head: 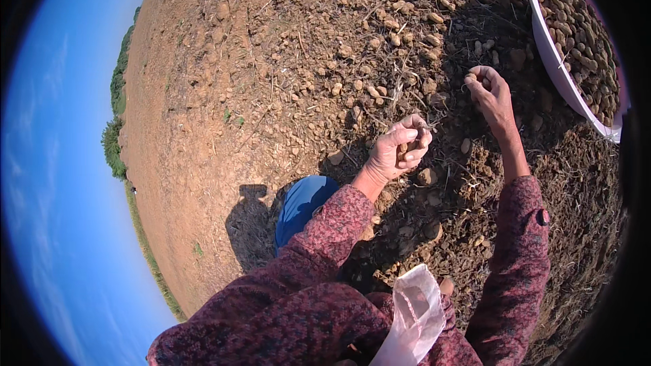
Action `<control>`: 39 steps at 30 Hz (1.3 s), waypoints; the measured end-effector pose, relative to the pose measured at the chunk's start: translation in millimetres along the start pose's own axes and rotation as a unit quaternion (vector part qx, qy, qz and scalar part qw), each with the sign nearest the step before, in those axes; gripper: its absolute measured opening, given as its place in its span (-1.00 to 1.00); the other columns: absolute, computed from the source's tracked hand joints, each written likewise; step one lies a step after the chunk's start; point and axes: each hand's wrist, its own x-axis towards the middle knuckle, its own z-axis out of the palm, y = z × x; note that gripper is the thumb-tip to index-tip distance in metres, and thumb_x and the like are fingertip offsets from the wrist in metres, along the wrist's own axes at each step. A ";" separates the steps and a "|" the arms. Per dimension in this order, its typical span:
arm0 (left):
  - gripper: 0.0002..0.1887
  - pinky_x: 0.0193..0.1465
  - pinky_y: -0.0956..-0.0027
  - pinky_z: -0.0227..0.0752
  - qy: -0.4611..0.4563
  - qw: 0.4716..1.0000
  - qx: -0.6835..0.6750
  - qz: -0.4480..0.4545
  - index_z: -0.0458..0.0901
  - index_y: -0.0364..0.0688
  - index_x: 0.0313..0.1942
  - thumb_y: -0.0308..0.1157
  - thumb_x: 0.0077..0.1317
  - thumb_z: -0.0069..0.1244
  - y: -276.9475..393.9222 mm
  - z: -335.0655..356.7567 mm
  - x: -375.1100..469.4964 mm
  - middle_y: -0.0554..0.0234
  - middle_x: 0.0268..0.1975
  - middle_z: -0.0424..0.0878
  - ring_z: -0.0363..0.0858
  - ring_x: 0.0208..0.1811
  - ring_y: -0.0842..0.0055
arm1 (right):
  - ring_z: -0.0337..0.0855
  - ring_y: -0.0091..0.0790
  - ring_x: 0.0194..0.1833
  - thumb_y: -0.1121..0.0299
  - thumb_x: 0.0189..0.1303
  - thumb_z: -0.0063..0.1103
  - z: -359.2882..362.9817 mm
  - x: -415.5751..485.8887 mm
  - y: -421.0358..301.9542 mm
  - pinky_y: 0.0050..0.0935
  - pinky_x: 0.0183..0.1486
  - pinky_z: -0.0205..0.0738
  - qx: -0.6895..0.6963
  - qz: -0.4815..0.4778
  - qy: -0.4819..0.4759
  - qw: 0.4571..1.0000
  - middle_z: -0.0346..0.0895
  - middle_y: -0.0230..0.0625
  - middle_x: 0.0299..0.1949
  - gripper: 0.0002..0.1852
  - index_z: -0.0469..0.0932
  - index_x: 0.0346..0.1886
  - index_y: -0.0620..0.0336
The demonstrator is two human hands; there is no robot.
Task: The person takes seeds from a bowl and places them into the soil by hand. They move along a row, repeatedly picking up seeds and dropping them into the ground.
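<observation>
My left hand (399, 147) is curled around a few unshelled peanuts (403, 148), its palm turned partly up. A dark stem-like scrap shows by its fingertips. Further right, my right hand (491, 94) is held over shaded soil, thumb and fingers pinched on a small tan thing that looks like a peanut (471, 77). Beyond it a pale pinkish plastic basin (546, 51) holds a heap of unshelled peanuts (580, 46). More peanuts (394, 35) lie scattered on the ground ahead of both hands.
Dry, cloddy soil (229, 76) with straw and roots covers the field. A blue trouser knee (305, 203) shows beside my left sleeve. A translucent whitish bag or cloth (414, 310) hangs at my chest. Green trees (113, 147) line the field's far edge.
</observation>
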 end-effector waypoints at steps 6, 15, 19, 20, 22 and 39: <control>-0.80 -0.78 0.73 -0.01 0.189 0.946 0.055 0.256 0.49 -0.23 -0.20 -0.27 0.40 -0.10 96.4 -22.8 -19.8 0.36 -0.44 0.43 0.21 -0.68 0.80 | 0.42 -0.62 -0.56 0.22 0.15 0.29 59.0 3.3 -40.7 -0.49 -0.51 0.36 -0.067 0.026 -0.180 0.981 0.43 -0.52 -0.62 -0.72 0.49 -0.54 0.17; -0.75 -0.39 0.49 0.35 0.343 0.462 0.789 0.214 0.52 -0.22 -0.35 -0.33 0.08 0.24 131.0 -119.4 -6.1 0.36 -0.47 0.49 0.41 -0.49 0.63 | 0.57 -0.31 -0.30 0.25 0.21 0.13 142.5 -7.7 -10.7 -0.35 -0.32 0.47 -0.317 -0.207 -0.110 0.919 0.49 -0.32 -0.29 -0.81 0.56 -0.16 0.04; -0.68 -0.77 0.77 0.02 0.260 0.875 0.386 0.136 0.35 -0.21 0.02 -0.34 0.33 0.00 113.0 -66.4 -9.9 0.28 -0.32 0.52 0.27 -0.65 0.86 | 0.39 -0.72 -0.46 0.31 0.19 0.19 37.0 -41.8 -27.2 -0.69 -0.45 0.29 0.223 0.034 -0.095 0.970 0.47 -0.50 -0.43 -0.81 0.58 -0.21 0.18; -0.70 -0.77 0.77 0.05 0.218 0.908 0.339 0.111 0.36 -0.22 0.02 -0.32 0.36 -0.04 104.5 -49.5 -8.2 0.28 -0.30 0.52 0.27 -0.66 0.85 | 0.37 -0.76 -0.47 0.32 0.18 0.20 13.7 -54.9 -35.4 -0.73 -0.46 0.26 0.226 0.021 -0.040 0.973 0.45 -0.56 -0.46 -0.82 0.58 -0.22 0.19; -0.74 -0.76 0.78 0.09 0.135 0.952 0.271 0.053 0.42 -0.22 -0.02 -0.25 0.41 -0.13 87.8 -25.4 -11.8 0.30 -0.30 0.52 0.30 -0.66 0.84 | 0.32 -0.79 -0.52 0.34 0.19 0.19 -12.6 -74.0 -28.4 -0.76 -0.47 0.24 0.176 0.024 0.014 0.984 0.41 -0.65 -0.53 -0.84 0.58 -0.23 0.19; -0.75 -0.26 0.05 0.46 0.154 0.354 0.921 -0.061 0.39 -0.25 -0.11 -0.28 0.32 -0.17 -61.0 27.0 12.1 -0.06 -0.45 0.62 0.60 -0.39 0.02 | 0.61 -0.13 -0.11 0.05 0.07 0.29 -146.6 -27.7 -134.4 -0.19 -0.01 0.48 -0.216 -0.251 0.287 0.899 0.49 -0.02 -0.01 -0.43 0.49 0.13 0.11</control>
